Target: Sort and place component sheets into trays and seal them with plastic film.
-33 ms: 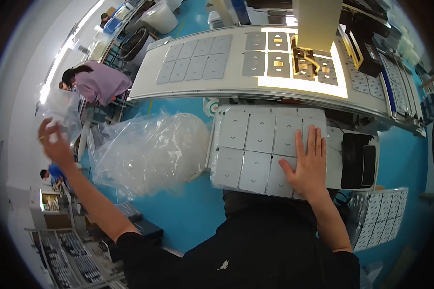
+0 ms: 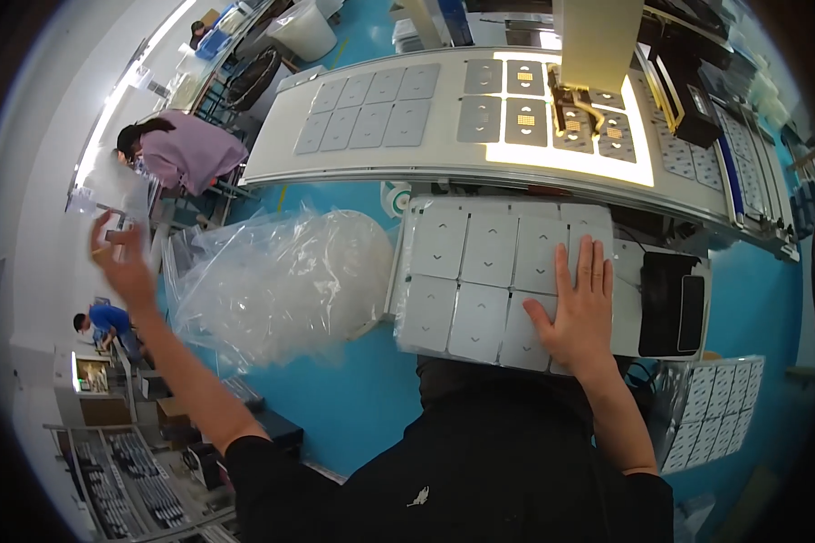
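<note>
We see the stack of grey panels (image 2: 489,249) directly before the body, on the near side of the long white table (image 2: 453,158); its panels bear small arrow marks, and what supports it is largely hidden; the right hand (image 2: 578,317) lies flat on its right part, palm down, long fingers together and thumb spread, gripping nothing; the left hand (image 2: 125,267) is raised well to the left, fingers partly curled, with clear film (image 2: 118,192) just beyond it, though we cannot tell whether it holds any.

We judge the step in hand to be steadying the stack with the right palm while the left arm is out to the side; any move of the top panels would, we judge, call for lifting that palm and getting fingertips to an edge.

To the left of the stack we note a heap of clear plastic (image 2: 272,281); to the right, a dark phone-like slab (image 2: 691,312); on the far table, more panels (image 2: 371,104); at far left, a person in lilac (image 2: 190,149).
</note>
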`<state>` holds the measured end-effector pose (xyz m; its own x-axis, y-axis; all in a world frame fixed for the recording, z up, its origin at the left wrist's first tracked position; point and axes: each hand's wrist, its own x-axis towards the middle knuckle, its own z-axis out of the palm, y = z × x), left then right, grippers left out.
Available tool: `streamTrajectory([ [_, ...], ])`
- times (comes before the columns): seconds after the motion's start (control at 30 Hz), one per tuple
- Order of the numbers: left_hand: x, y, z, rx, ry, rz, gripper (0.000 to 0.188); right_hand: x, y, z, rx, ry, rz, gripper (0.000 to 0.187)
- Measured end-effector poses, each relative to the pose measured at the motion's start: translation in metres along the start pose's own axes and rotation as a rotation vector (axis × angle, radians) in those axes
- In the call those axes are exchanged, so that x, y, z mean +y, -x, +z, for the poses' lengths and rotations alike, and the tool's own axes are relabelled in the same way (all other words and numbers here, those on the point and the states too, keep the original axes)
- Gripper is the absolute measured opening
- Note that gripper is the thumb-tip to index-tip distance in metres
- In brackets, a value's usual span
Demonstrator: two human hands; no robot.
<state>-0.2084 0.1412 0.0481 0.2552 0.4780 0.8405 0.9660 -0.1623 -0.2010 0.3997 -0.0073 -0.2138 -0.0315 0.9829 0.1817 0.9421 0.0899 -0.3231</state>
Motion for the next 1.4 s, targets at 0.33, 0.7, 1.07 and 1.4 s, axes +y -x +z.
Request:
streamTrajectory([
  [0.33,0.084,0.246,0.123,-1.166,-0.232,-0.448,0.032,-0.008,-0.003,0.005,0.009,0.02,-0.006,0.089],
  [0.7,0.353,0.169,0.056,-0.801,0.851,-0.38,0.027,-0.011,-0.006,0.004,-0.016,0.096,0.024,0.094],
  [1.07,0.389,0.188,0.059,-0.657,0.519,-0.215,0.043,-0.031,-0.025,0.001,-0.208,-0.053,-0.191,0.094],
  [1.4,0.406,0.182,0.059,-0.629,0.578,-0.284,0.026,-0.024,-0.021,0.008,-0.147,-0.057,-0.22,0.089],
])
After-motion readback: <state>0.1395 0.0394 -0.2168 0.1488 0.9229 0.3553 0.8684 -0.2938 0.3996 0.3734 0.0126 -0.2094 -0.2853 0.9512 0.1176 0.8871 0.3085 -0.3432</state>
